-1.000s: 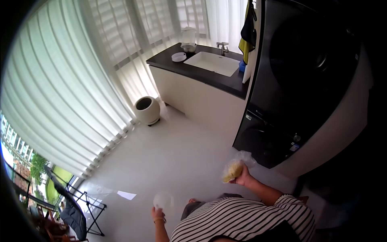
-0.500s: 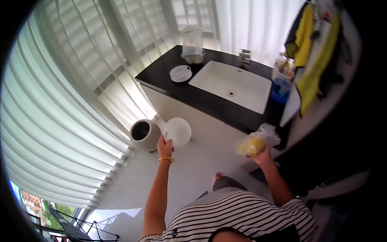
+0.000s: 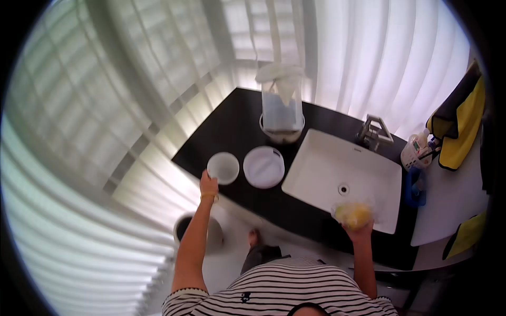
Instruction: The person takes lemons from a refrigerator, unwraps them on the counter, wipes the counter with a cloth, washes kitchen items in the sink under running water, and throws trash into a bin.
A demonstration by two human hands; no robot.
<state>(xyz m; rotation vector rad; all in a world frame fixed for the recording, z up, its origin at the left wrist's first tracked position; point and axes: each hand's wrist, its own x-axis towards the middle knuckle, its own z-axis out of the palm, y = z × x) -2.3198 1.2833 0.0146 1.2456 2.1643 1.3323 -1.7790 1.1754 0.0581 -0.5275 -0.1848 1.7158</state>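
Observation:
My left hand (image 3: 208, 185) grips the rim of a white translucent bowl (image 3: 223, 168), held over the left front of the black countertop (image 3: 211, 137). Just right of it lies a round white dish (image 3: 264, 167). My right hand (image 3: 359, 231) is closed on a clear plastic bag with something yellow inside (image 3: 354, 215), over the front edge of the white sink (image 3: 321, 163). The bag is blurred, so its contents cannot be made out.
A tall clear container (image 3: 282, 110) stands in a metal bowl behind the dish. The faucet (image 3: 375, 132) is behind the sink. At right are a white basket (image 3: 416, 152), a blue holder (image 3: 415, 187) and yellow-black cloths (image 3: 464, 126). A round bin (image 3: 213, 234) stands below.
The view has come closer to the counter. My left hand has brought the bowl from above the floor to the counter, and my right hand has carried the bag to the sink.

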